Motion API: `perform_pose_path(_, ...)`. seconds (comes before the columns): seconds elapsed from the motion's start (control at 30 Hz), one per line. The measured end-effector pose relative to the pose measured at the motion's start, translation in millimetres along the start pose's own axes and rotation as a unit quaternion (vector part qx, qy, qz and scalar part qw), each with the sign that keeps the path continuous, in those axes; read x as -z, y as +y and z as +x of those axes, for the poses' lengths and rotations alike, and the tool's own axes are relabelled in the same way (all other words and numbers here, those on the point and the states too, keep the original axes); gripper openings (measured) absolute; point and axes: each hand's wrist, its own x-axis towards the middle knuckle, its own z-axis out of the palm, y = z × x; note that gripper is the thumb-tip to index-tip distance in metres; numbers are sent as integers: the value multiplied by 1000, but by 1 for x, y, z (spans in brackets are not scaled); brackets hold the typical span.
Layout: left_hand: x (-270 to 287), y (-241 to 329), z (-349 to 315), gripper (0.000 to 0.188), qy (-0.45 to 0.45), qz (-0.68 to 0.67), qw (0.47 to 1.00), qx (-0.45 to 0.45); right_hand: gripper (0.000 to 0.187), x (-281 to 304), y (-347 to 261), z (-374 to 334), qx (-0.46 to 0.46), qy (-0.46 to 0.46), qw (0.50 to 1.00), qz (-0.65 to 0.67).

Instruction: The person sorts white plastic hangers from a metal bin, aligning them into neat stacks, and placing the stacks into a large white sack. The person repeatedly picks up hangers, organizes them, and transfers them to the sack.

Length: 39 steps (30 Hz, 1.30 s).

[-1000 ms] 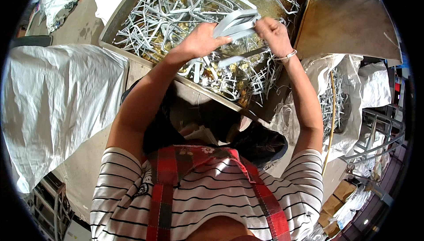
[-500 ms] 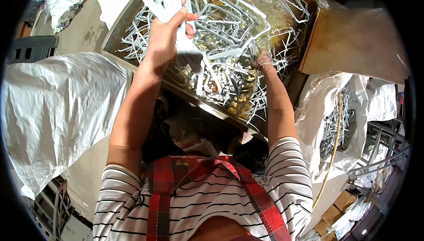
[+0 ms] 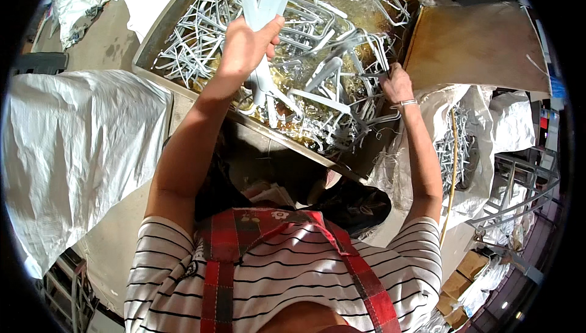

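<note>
A fanned bundle of flat grey strips [image 3: 267, 0] is gripped by the left hand [image 3: 240, 47], with ends jutting above and below its closed fingers. Bent grey strips [image 3: 376, 52] are reached by the fingers of the right hand [image 3: 398, 86]; whether these are closed on them cannot be told. Below and between both hands' fingers, a metal tray [image 3: 287, 143] is seen, littered with strips. Right of the right fingers, a brown panel [image 3: 479, 49] is placed.

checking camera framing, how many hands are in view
2: the left hand closed around flat grey strips over the tub; the right hand by bent strips at the tub's right side. No others show.
</note>
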Motion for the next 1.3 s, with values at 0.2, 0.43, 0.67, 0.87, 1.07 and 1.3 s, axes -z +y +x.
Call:
perform_pose_path(0.2, -19, -13, -4, 21, -57, -30, 997, -51, 42, 68, -61, -50, 190, 109, 975, 43)
perform_pose_path(0.43, -34, -10, -12, 31, -144, 38, 982, -116, 54, 93, -107, -61, 406, 55, 912, -1)
perform_pose_path(0.67, -35, -10, -15, 36, -239, 74, 968, -19, 41, 101, -128, -48, 410, 84, 903, -96)
perform_pose_path(0.87, -32, -22, -8, 30, -192, -41, 981, -3, 33, 90, -99, -18, 242, 61, 965, -74)
perform_pose_path(1.07, -23, -11, -7, 35, -231, 66, 970, -48, 25, 73, -109, -8, 301, 54, 952, -9)
perform_pose_path(1.3, -26, -17, -3, 40, -156, 188, 964, -104, 25, 56, -144, -5, 340, 72, 928, 133)
